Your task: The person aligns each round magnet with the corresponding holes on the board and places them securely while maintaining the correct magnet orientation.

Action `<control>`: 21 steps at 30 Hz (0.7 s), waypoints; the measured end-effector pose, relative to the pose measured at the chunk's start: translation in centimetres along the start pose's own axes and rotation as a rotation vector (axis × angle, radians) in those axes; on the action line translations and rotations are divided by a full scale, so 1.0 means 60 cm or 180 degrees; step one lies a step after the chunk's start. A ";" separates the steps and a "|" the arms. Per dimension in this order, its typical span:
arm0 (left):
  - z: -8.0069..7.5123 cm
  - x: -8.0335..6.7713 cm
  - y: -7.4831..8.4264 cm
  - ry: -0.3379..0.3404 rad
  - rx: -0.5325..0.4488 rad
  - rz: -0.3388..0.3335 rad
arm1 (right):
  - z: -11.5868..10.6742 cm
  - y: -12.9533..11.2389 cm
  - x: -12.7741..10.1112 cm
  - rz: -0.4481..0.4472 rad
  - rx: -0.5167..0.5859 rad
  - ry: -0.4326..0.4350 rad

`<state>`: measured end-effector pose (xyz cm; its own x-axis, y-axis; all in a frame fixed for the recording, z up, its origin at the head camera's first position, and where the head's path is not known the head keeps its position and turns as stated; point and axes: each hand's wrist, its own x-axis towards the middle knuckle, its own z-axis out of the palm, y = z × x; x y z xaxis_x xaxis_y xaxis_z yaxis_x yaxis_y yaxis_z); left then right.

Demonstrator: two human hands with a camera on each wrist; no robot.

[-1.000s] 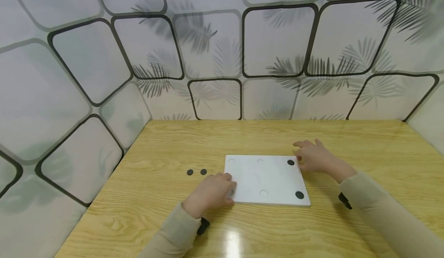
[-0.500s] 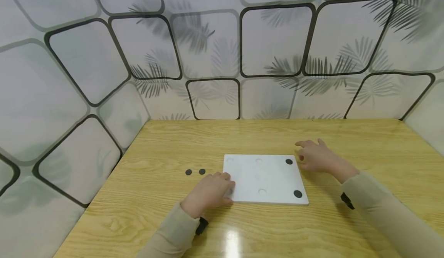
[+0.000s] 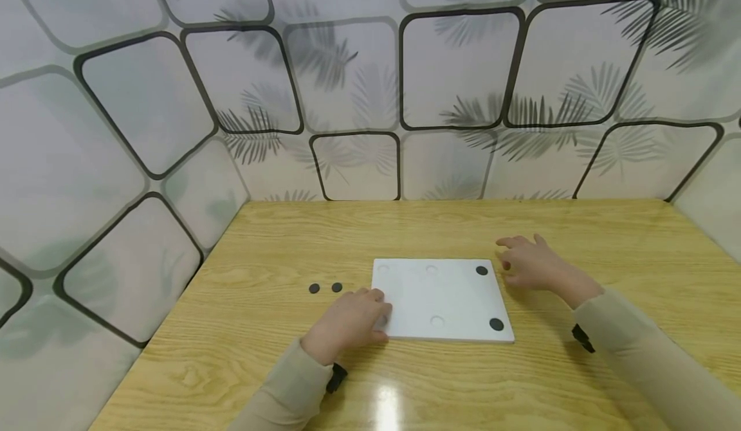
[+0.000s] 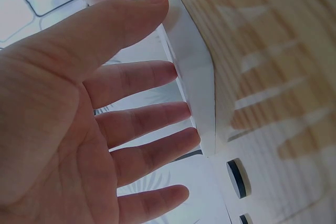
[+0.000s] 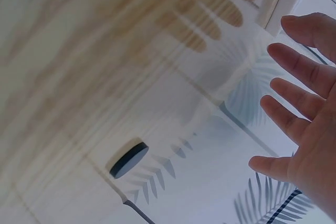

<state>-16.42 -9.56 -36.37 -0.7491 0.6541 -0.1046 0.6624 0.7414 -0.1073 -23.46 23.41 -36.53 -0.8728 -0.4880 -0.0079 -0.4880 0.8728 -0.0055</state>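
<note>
A white rectangular board [image 3: 442, 299] with shallow round recesses lies on the table. Two black discs sit at its right corners: one far disc [image 3: 482, 271], one near disc [image 3: 496, 324]. My left hand [image 3: 350, 320] rests at the board's near left corner, partly covering it; in the left wrist view, the fairly straight fingertips [image 4: 190, 109] touch its edge. Just off the right edge, my right hand [image 3: 534, 265] hovers with fingers spread and nothing held. The right wrist view shows a black disc [image 5: 129, 159] on the table, away from those fingertips.
Left of the board lie two loose black discs, an outer disc [image 3: 314, 288] and an inner disc [image 3: 337, 287]. The wooden table [image 3: 278, 366] meets a patterned wall [image 3: 359, 83] at the back and left side.
My right hand has drawn slightly rightward, away from the board's right edge. The left hand stays at its corner, and the head view has shifted a little.
</note>
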 end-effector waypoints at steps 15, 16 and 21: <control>0.000 0.000 0.000 0.0015 -0.0029 0.0018 | 0.002 0.005 -0.012 -0.0019 -0.0009 0.0031; 0.000 0.000 0.000 0.0013 -0.0030 0.0013 | 0.002 0.006 -0.013 -0.0015 -0.0015 0.0031; 0.000 0.000 0.000 0.0006 -0.0012 0.0000 | 0.003 0.009 -0.016 0.0003 -0.0016 0.0056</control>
<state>-16.41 -9.55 -36.35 -0.7491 0.6544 -0.1027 0.6624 0.7420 -0.1036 -22.88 24.38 -36.70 -0.8732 -0.4872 0.0096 -0.4873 0.8733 -0.0005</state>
